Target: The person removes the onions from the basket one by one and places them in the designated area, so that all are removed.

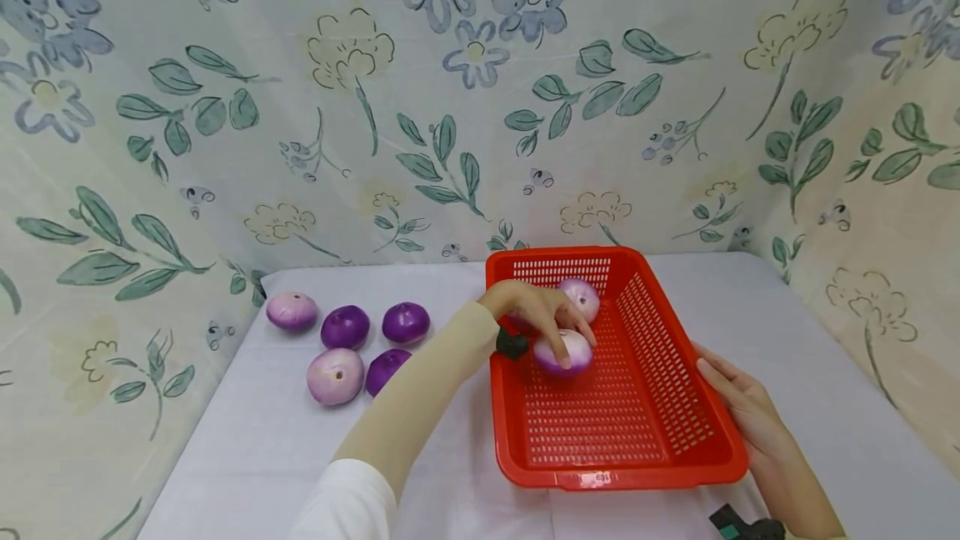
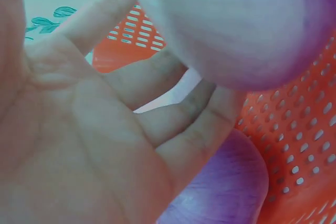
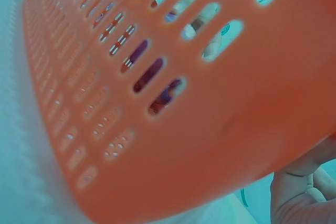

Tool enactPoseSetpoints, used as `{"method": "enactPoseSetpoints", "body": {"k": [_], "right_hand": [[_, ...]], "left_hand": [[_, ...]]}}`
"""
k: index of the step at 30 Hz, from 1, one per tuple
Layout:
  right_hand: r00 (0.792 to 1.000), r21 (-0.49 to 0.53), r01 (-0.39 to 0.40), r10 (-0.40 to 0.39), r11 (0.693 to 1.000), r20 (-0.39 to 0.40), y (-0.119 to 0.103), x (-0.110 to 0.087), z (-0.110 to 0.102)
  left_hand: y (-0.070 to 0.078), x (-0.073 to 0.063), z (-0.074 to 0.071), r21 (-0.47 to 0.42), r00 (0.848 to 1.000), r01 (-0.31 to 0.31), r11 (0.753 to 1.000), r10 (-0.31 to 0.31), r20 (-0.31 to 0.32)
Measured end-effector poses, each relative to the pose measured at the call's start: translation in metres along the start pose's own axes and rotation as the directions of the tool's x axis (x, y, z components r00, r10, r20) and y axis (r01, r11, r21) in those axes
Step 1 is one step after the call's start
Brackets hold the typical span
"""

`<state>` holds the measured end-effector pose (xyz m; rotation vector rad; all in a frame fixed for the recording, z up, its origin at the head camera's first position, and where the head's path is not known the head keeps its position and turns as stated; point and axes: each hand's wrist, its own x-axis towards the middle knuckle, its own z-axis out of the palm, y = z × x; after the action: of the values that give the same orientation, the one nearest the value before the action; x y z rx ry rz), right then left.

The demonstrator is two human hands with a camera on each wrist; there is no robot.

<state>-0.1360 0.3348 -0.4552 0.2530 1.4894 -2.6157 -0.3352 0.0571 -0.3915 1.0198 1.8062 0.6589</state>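
The held onion [image 1: 579, 350], pale at the top and purple lower down, is inside the red basket [image 1: 600, 480], directly under the fingertips of the left grip [image 1: 542, 307]. That grip pinches it between thumb and fingers, with the palm standing off from it in the left wrist view. The onion is squat and round, without a long axis to speak of, so the relation that seems to count is vertical: basket floor below, left hand above and much the nearer. Whether the onion's underside touches the floor cannot be told.

Just beyond the left grip, near the far wall, sits a pale onion [image 1: 581, 298]; a purple onion [image 2: 223, 187] shows below the fingers in the left wrist view.

Well to the right, the right grip [image 1: 750, 411] holds the basket's rim from outside, thumb over the edge.

Left of the left grip, on the white-covered bench [image 1: 225, 448], lies a cluster of five onions [image 1: 345, 328], one partly hidden behind the left forearm [image 1: 420, 390]. Floral cloth [image 1: 450, 132] hangs behind.
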Motion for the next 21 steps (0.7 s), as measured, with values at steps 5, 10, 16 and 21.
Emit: {"method": "enactPoseSetpoints", "body": {"k": [5,10,16,21], "right_hand": [[1.000,-0.013,-0.006,0.006,1.000,-0.013,-0.001,0.001,0.001],[1.000,-0.007,-0.008,0.008,1.000,-0.020,-0.001,0.001,0.003],[1.000,-0.001,-0.009,0.009,1.000,-0.018,-0.002,0.001,0.003],[0.999,-0.013,-0.026,0.025,1.000,-0.037,-0.004,0.001,0.004]], "left_hand": [[0.001,-0.004,0.002,-0.006,0.997,-0.062,0.998,0.062,-0.037],[0.003,-0.011,0.005,0.000,0.984,-0.141,0.990,0.140,-0.107],[0.008,-0.022,0.006,0.031,0.965,-0.183,0.983,0.186,-0.185],[0.012,-0.033,0.007,0.081,0.949,-0.194,0.978,0.208,-0.239]]}}
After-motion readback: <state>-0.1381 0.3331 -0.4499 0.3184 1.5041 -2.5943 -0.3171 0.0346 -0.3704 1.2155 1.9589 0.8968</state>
